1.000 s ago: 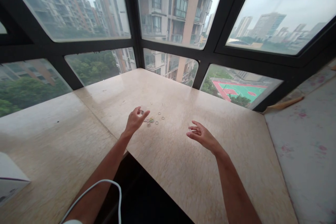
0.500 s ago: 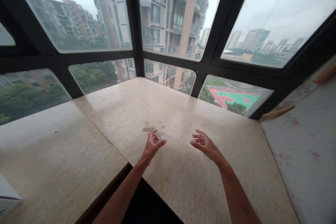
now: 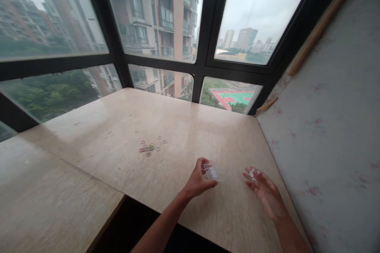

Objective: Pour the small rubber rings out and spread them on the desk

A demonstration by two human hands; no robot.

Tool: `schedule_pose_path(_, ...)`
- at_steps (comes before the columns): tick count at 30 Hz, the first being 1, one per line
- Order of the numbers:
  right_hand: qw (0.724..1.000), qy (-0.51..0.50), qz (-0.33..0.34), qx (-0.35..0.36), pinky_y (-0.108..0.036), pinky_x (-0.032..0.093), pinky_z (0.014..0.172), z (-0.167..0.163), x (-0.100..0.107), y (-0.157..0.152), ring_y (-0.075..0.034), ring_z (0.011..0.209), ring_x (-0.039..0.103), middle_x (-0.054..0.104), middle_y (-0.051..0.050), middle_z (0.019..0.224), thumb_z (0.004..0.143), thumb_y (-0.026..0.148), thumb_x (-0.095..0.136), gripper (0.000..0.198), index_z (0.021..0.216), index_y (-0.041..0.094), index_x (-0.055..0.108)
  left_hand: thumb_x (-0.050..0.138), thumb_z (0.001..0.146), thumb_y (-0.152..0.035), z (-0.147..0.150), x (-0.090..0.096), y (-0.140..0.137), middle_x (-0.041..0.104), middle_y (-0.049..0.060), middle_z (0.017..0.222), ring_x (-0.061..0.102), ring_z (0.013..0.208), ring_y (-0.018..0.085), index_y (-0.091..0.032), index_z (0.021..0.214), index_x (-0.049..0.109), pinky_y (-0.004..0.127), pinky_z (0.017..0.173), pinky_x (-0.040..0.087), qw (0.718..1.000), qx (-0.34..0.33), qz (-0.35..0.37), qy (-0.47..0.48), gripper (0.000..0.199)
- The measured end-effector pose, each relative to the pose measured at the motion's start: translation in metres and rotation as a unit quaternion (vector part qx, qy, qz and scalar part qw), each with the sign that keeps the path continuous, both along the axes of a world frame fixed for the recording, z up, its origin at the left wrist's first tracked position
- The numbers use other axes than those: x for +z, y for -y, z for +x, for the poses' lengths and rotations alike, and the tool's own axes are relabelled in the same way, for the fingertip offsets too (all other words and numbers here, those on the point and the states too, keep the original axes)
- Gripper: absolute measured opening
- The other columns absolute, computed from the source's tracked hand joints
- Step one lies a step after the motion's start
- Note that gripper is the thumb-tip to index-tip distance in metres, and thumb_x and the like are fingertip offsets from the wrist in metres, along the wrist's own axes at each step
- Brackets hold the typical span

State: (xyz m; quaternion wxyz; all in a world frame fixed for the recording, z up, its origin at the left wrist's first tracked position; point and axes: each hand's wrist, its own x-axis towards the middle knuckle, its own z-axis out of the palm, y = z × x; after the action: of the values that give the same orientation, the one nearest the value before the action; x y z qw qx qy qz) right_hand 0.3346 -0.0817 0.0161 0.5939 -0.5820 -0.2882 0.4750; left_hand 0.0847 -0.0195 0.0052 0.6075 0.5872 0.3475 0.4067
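My left hand (image 3: 198, 178) is closed on a small clear plastic box (image 3: 212, 172), gripping it between thumb and fingers just over the table. Further right, my right hand (image 3: 265, 191) is turned palm up, its fingers curled around several small white pieces (image 3: 253, 174); their kind is too small to make out. A loose cluster of thin coloured rings (image 3: 151, 147), like small rubber bands, lies on the table to the left of both hands. A few single rings (image 3: 164, 142) are scattered around that cluster.
The pale marble-patterned tabletop (image 3: 184, 126) runs back to dark-framed windows (image 3: 158, 63). A floral-papered wall (image 3: 320, 126) borders it on the right. Below the front edge is a dark gap (image 3: 127, 221), and a seam (image 3: 86, 172) crosses the top at left.
The view has swung right. Both hands have moved right, away from the rings, the left one carrying the clear box. My right hand has turned palm up, showing white pieces in it.
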Motion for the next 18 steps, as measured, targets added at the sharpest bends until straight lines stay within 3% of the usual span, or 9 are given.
schedule_pose_path(4, 0.991, -0.047, 0.011, -0.121, -0.042, 0.053, 0.082, 0.034, -0.006, 0.028, -0.029, 0.105, 0.061, 0.066, -0.010, 0.110, 0.067, 0.054, 0.069, 0.042, 0.093, 0.021, 0.061, 0.081, 0.058, -0.033, 0.034, -0.001, 0.004, 0.045, 0.012, 0.119, 0.046, 0.113, 0.026, -0.020, 0.114, 0.047, 0.043, 0.098, 0.039, 0.988, 0.004, 0.115, -0.104, 0.066)
schedule_pose_path(7, 0.983, -0.052, 0.020, -0.173, -0.045, 0.052, 0.084, 0.048, -0.006, 0.032, -0.029, 0.099, 0.064, 0.068, -0.009, 0.100, 0.067, 0.055, 0.068, 0.041, 0.088, 0.020, 0.061, 0.081, 0.057, -0.038, 0.061, -0.001, 0.007, 0.047, 0.012, 0.118, 0.046, 0.112, 0.027, -0.022, 0.114, 0.052, 0.044, 0.096, 0.038, 0.976, -0.020, 0.159, -0.146, 0.067)
schedule_pose_path(12, 0.985, -0.021, 0.025, -0.168, -0.045, 0.051, 0.084, 0.056, -0.007, 0.020, -0.027, 0.098, 0.064, 0.069, -0.010, 0.098, 0.070, 0.064, 0.062, 0.048, 0.088, 0.020, 0.058, 0.080, 0.058, -0.044, 0.093, -0.006, 0.006, 0.056, 0.011, 0.118, 0.044, 0.113, 0.031, -0.024, 0.118, 0.054, 0.049, 0.098, 0.030, 0.954, -0.039, 0.218, -0.200, 0.068)
schedule_pose_path(18, 0.990, 0.016, 0.004, -0.143, -0.042, 0.053, 0.080, 0.062, -0.009, 0.002, -0.027, 0.097, 0.064, 0.068, -0.012, 0.100, 0.066, 0.073, 0.059, 0.058, 0.089, 0.019, 0.055, 0.075, 0.065, -0.043, 0.103, -0.013, 0.002, 0.057, 0.011, 0.121, 0.040, 0.117, 0.033, -0.023, 0.125, 0.051, 0.051, 0.098, 0.024, 0.933, -0.046, 0.236, -0.267, 0.067)
